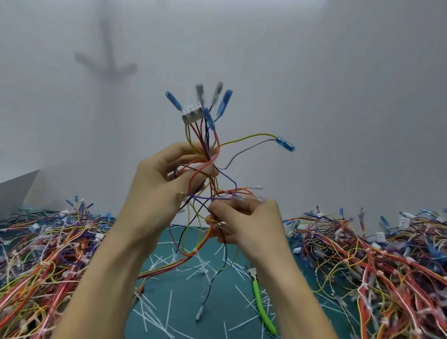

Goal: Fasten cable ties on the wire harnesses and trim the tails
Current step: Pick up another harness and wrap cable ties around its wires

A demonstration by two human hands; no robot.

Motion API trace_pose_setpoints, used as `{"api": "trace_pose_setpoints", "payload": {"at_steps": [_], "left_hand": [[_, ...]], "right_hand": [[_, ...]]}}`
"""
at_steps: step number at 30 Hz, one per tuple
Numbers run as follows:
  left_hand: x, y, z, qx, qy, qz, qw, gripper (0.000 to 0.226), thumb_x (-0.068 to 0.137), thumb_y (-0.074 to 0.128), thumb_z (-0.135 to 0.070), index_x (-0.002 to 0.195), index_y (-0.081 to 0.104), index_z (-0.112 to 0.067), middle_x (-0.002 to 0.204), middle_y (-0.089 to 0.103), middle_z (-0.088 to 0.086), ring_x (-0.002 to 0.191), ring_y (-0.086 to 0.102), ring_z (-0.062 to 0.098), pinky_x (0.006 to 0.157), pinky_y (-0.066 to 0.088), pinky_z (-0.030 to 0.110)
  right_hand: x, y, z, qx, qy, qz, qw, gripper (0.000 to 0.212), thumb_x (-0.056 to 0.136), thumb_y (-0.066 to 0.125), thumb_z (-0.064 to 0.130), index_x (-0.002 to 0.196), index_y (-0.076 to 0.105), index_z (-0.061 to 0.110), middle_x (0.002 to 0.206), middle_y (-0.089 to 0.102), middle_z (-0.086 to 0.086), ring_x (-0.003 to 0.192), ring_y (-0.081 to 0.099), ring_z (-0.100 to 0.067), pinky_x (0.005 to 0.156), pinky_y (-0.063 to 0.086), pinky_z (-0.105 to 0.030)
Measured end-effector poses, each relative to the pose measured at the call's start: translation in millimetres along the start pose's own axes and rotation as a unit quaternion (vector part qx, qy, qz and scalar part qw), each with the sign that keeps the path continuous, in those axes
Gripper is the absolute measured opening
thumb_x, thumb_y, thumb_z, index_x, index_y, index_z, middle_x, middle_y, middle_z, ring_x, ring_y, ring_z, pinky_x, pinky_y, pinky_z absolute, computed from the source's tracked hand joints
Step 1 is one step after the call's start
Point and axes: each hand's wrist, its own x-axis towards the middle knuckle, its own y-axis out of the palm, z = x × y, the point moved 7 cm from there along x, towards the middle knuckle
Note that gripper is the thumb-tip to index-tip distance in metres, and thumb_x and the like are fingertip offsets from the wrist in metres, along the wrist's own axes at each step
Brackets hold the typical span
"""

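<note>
a heap of harnesses (29,256) covers the left of the counter (184,305). above it the left hand (161,186) closes its grip round the middle of one raised harness (209,152), long axis upright, white plug (191,113) on top, tail hanging to the counter. just below and right, the right hand (248,225) pinches its loose strands; no tie can be made out. green cutters (262,306) lie by the right forearm, nearer that hand, among cut tie tails (153,321). a second heap (388,281) crowds the right.
</note>
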Motion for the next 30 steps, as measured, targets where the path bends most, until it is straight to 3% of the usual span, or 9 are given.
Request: {"api": "trace_pose_setpoints", "payload": {"at_steps": [3,6,10,11,14,17,20,24,30], "left_hand": [[0,2,-2,0.018,0.010,0.018,1.000,0.023,0.080,0.075,-0.025,0.101,0.072,-0.018,0.093,0.076,0.003,0.090,0.073,0.024,0.086,0.059,0.033],[2,-3,3,-0.006,0.011,-0.034,0.999,0.016,0.084,0.073,-0.013,0.098,0.069,-0.006,0.083,0.075,0.009,0.077,0.075,0.023,0.076,0.059,0.026],[0,-12,16,-0.098,-0.048,-0.112,0.988,0.001,0.089,0.067,-0.006,0.090,0.066,-0.006,0.074,0.075,0.005,0.067,0.073,0.020,0.067,0.058,0.023],[0,-13,18,-0.119,-0.065,-0.121,0.983,0.002,0.089,0.067,-0.007,0.087,0.066,-0.007,0.074,0.075,0.004,0.066,0.073,0.020,0.066,0.058,0.023],[0,-15,25,-0.145,-0.111,-0.119,0.976,0.010,0.087,0.068,-0.010,0.094,0.067,-0.003,0.077,0.076,0.004,0.067,0.073,0.018,0.064,0.058,0.022],[-1,-12,27,-0.148,-0.142,-0.094,0.974,0.019,0.085,0.069,-0.014,0.100,0.069,-0.003,0.083,0.077,0.003,0.070,0.073,0.017,0.062,0.057,0.022],[-2,-8,25,-0.159,-0.149,-0.071,0.973,0.023,0.077,0.070,-0.020,0.097,0.071,-0.009,0.084,0.077,0.002,0.072,0.074,0.016,0.064,0.058,0.022],[-1,-4,23,-0.158,-0.154,-0.049,0.974,0.033,0.070,0.070,-0.026,0.099,0.071,-0.011,0.086,0.077,0.000,0.072,0.073,0.014,0.064,0.059,0.022],[-1,-3,23,-0.156,-0.151,-0.042,0.975,0.029,0.070,0.070,-0.027,0.096,0.073,-0.015,0.084,0.076,-0.005,0.070,0.072,0.011,0.063,0.056,0.018]], "right_hand": [[0,0,3,-0.016,-0.017,0.030,0.999,0.012,0.086,0.073,0.014,0.076,0.074,0.008,0.075,0.077,-0.007,0.067,0.075,-0.019,0.065,0.059,-0.030],[-1,4,6,-0.070,-0.031,0.125,0.989,0.013,0.089,0.072,0.017,0.088,0.075,0.004,0.087,0.077,-0.010,0.080,0.072,-0.011,0.072,0.054,-0.023],[4,-23,-7,-0.201,0.022,0.164,0.965,0.015,0.095,0.064,0.027,0.098,0.076,0.019,0.090,0.078,0.005,0.089,0.071,-0.005,0.074,0.052,-0.017],[9,-35,-14,-0.287,0.030,0.134,0.948,0.016,0.095,0.063,0.029,0.098,0.075,0.019,0.091,0.077,0.004,0.091,0.071,-0.009,0.076,0.053,-0.020],[18,-62,-44,-0.563,0.081,0.072,0.819,0.025,0.095,0.059,0.036,0.099,0.069,0.013,0.107,0.070,-0.006,0.103,0.065,-0.026,0.088,0.052,-0.036],[10,-62,-84,-0.638,0.183,0.138,0.735,0.040,0.093,0.057,0.054,0.108,0.060,0.017,0.121,0.061,-0.006,0.116,0.059,-0.030,0.086,0.045,-0.038],[3,-56,-114,-0.655,0.236,0.186,0.693,0.060,0.088,0.059,0.062,0.130,0.054,0.020,0.136,0.057,-0.005,0.123,0.055,-0.029,0.093,0.044,-0.039],[4,-54,-127,-0.653,0.249,0.171,0.694,0.063,0.083,0.066,0.059,0.131,0.055,0.018,0.138,0.054,-0.009,0.125,0.053,-0.032,0.096,0.048,-0.042],[3,-53,-136,-0.595,0.282,0.155,0.737,0.059,0.084,0.052,0.056,0.126,0.056,0.014,0.135,0.055,-0.013,0.121,0.053,-0.035,0.102,0.046,-0.044]]}}
